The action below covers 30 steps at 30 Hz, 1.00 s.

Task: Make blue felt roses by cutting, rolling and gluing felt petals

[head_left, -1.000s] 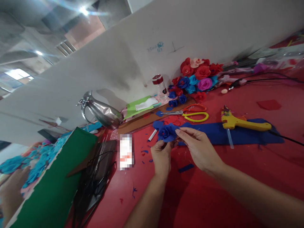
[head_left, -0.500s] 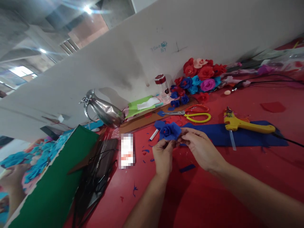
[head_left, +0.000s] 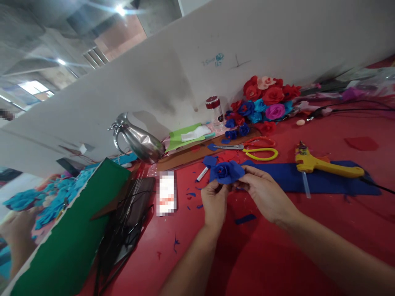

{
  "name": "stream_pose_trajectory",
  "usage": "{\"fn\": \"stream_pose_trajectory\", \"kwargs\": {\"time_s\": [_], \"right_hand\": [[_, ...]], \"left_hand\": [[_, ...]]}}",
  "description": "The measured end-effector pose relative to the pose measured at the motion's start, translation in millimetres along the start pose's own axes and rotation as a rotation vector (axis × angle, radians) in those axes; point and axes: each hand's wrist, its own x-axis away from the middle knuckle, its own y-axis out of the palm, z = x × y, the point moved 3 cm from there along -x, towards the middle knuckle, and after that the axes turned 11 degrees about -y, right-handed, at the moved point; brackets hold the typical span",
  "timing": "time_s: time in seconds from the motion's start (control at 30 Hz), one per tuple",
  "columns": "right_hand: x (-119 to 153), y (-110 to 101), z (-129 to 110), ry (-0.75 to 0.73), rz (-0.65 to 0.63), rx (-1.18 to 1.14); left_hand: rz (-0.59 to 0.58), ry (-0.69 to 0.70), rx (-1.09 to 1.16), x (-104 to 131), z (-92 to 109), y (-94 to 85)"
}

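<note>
Between my two hands is a blue paper flower (head_left: 226,172) with layered petals and a rolled centre. My left hand (head_left: 214,203) pinches it from below, thumb and fingers closed at its base. On the other side, my right hand (head_left: 262,191) grips the flower's right edge between thumb and fingers; the fingertips are partly hidden. A blue paper strip (head_left: 333,170) lies behind the right hand, with a yellow glue gun (head_left: 333,167) resting on it. Just beyond the flower are yellow-and-red scissors (head_left: 259,153) and a white marker (head_left: 202,174).
Paper flowers (head_left: 273,94) are heaped by the wall, beside a red-lidded glass jar (head_left: 215,111). A metal jug (head_left: 137,139) stands tilted in view at the left. A green board (head_left: 70,230) separates a co-worker's hand (head_left: 20,228) from this red table (head_left: 277,263). Blue scraps are scattered about.
The view has shifted slightly, so most things sit a little further right. The flower is turned a bit in my hands, and both hands keep hold of it.
</note>
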Motion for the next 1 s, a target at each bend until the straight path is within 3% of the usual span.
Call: {"fn": "stream_pose_trajectory", "kwargs": {"time_s": [0.37,0.6,1.0], "right_hand": [[1.7,1.8,-1.3,-0.045,-0.032,0.029],[-0.3,0.1,-5.1,-0.082,-0.025,0.167],[0.0,-4.2,-3.9,-0.151,-0.003,0.298]], "left_hand": [[0.076,0.024,-0.123,1.0,2.8,-1.5],[0.029,0.036,-0.110,4.2,5.0,-0.1],[0.046,0.057,-0.108,7.3,10.4,1.7]]}}
